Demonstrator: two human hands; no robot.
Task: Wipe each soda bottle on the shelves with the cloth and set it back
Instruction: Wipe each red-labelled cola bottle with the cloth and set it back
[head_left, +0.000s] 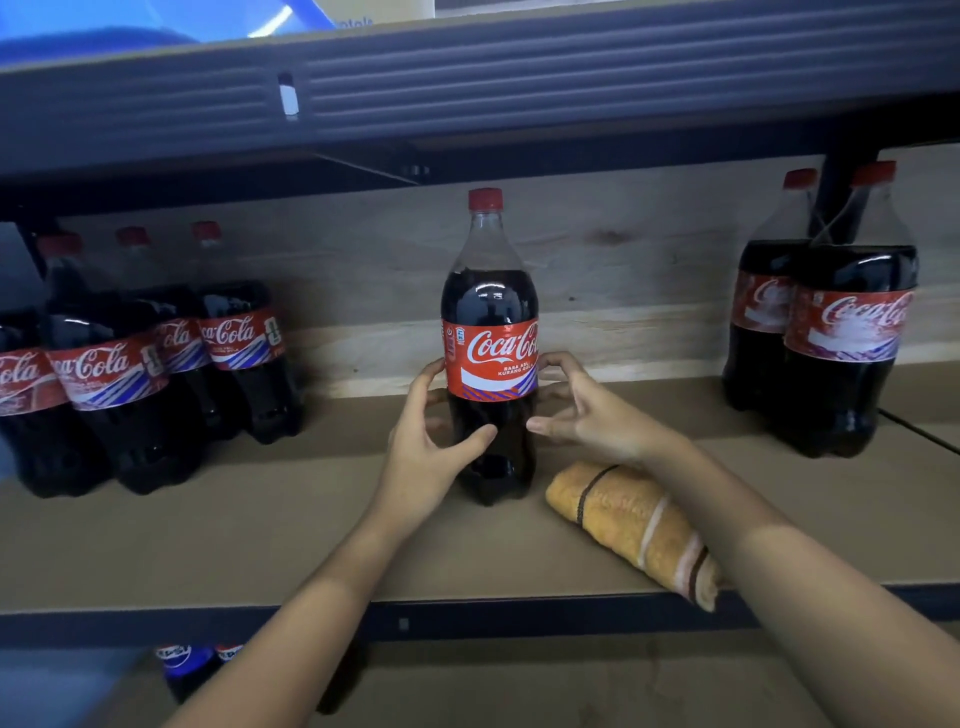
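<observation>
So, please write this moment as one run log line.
middle bottle: upright on shelf | both hands around it | cloth: lying beside, unheld

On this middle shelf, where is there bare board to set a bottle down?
Bare board lies between the left bottle cluster and the centre bottle, and between the cloth and the right-hand pair. Crowded at far left.
</observation>
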